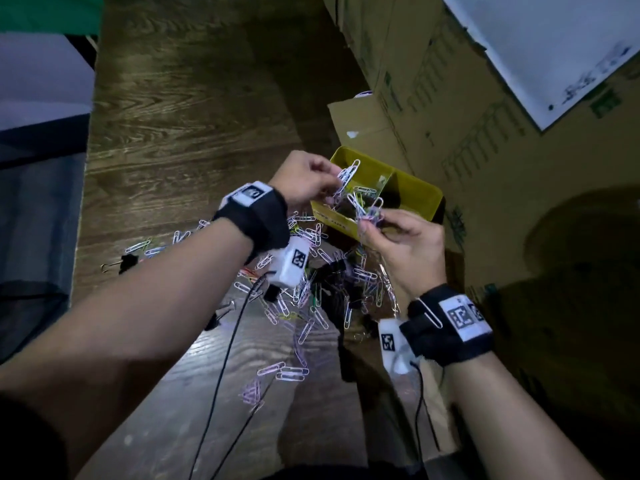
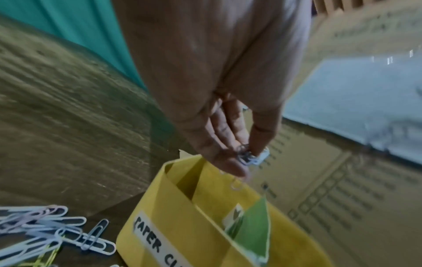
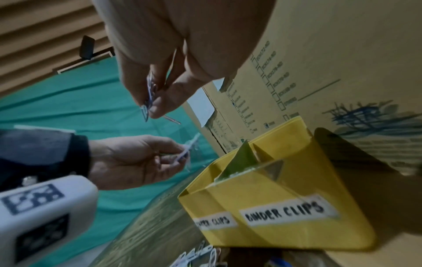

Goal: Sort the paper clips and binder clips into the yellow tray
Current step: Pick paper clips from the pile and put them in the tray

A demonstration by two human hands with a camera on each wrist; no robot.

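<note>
The yellow tray (image 1: 420,194) stands on the wooden table, divided into a compartment labelled paper clips (image 2: 157,242) and one labelled binder clips (image 3: 285,211). My left hand (image 1: 308,180) pinches a bunch of paper clips (image 1: 346,178) over the tray's left compartment. My right hand (image 1: 405,237) pinches another tangled bunch of paper clips (image 1: 369,209) just above the tray's front wall. A pile of paper clips (image 1: 301,306) mixed with black binder clips (image 1: 332,271) lies on the table beneath my wrists.
Cardboard boxes (image 1: 467,116) stand right behind and beside the tray. One black binder clip (image 1: 126,263) lies apart at the left. Green cloth (image 3: 80,108) hangs past the table's far edge. Camera cables (image 1: 221,375) trail from both wrists.
</note>
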